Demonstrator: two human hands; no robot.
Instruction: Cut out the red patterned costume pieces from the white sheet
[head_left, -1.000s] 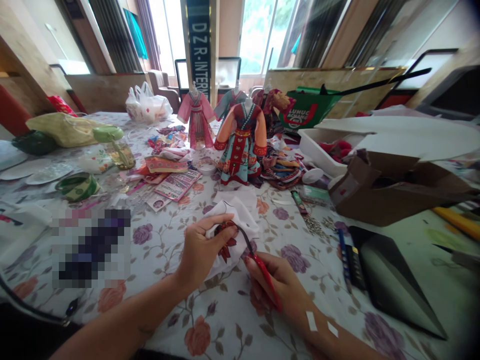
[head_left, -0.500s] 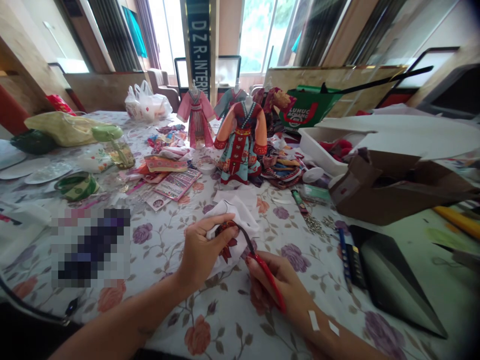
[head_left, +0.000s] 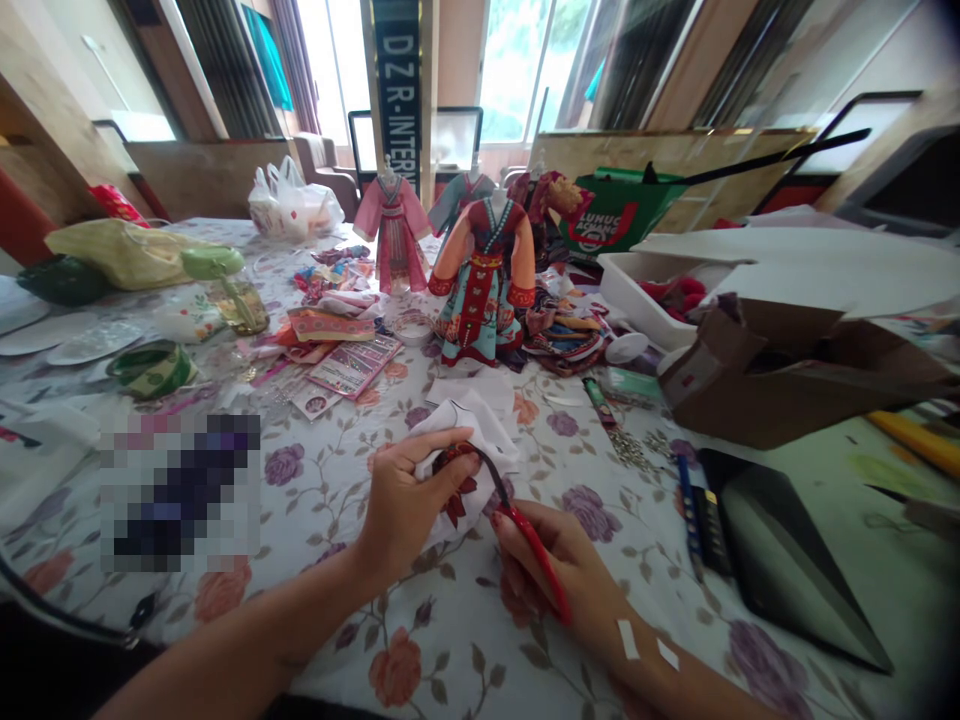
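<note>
My left hand (head_left: pixel 397 505) is closed in a pinch on a white cloth (head_left: pixel 491 428) with a dark red, leaf-edged motif (head_left: pixel 459 497). The thumb lies over part of the motif. Red-handled scissors (head_left: pixel 541 552) are held in my right hand (head_left: pixel 577 575), its fingers wrapped around the handles. Their dark, curved blade reaches up and left to the motif's edge beside my left thumb; the tip is hidden, so I cannot tell whether it cuts the cloth.
Doll robes on stands, a red-and-orange one (head_left: pixel 484 285) nearest, rise beyond the cloth. Folded fabrics (head_left: pixel 566 325) lie around them. At right are a cardboard box (head_left: pixel 765 390), a dark tablet-like slab (head_left: pixel 787 560) and a blue pen (head_left: pixel 688 510). Farther left stands a green-lidded jar (head_left: pixel 240 300).
The scissors' lower handle has swung slightly right. The red motif and my left fingertips have shifted a little to the right. Both hands keep their hold.
</note>
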